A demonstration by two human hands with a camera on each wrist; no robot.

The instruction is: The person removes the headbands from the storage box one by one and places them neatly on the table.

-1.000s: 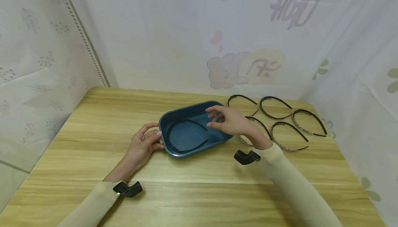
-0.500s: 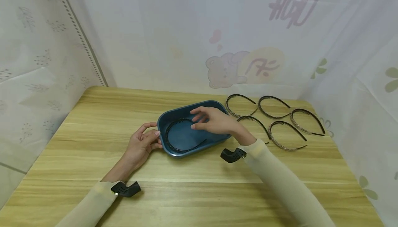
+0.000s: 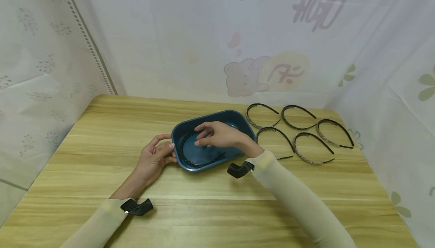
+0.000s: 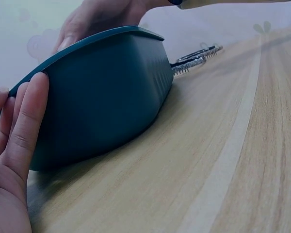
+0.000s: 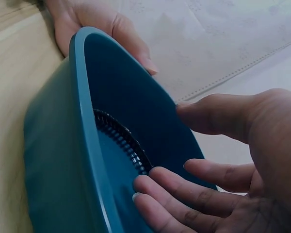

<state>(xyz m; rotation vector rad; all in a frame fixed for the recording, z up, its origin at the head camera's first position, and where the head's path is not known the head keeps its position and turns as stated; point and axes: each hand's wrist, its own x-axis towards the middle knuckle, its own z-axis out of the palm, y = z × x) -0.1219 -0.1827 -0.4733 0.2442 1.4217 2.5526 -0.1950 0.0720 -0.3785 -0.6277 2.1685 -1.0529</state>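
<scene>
A deep blue plastic tray (image 3: 195,170) sits at a slant on the wooden table, and a black toothed headband (image 5: 128,141) lies inside its left end. My left hand (image 3: 154,159) holds that end, thumb at the rim and fingertips (image 4: 35,99) against the outer wall. Over the tray hovers my right hand (image 3: 221,134), palm down, with fingers loosely bent and spread from the thumb; nothing is between them. In the head view it overlaps the headband's upper arm. The right wrist view shows its fingers (image 5: 169,194) reaching in over the rim towards the headband.
Right of the tray several more headbands (image 3: 304,133) lie spread out, black with teeth and glittery sections; the nearest sits close to the tray's right end. White printed cloth (image 3: 170,51) hangs behind and beside the wooden table (image 3: 190,217).
My right hand has moved left and slightly down, from the tray's right end to above the headband inside it. My left hand keeps its hold on the tray.
</scene>
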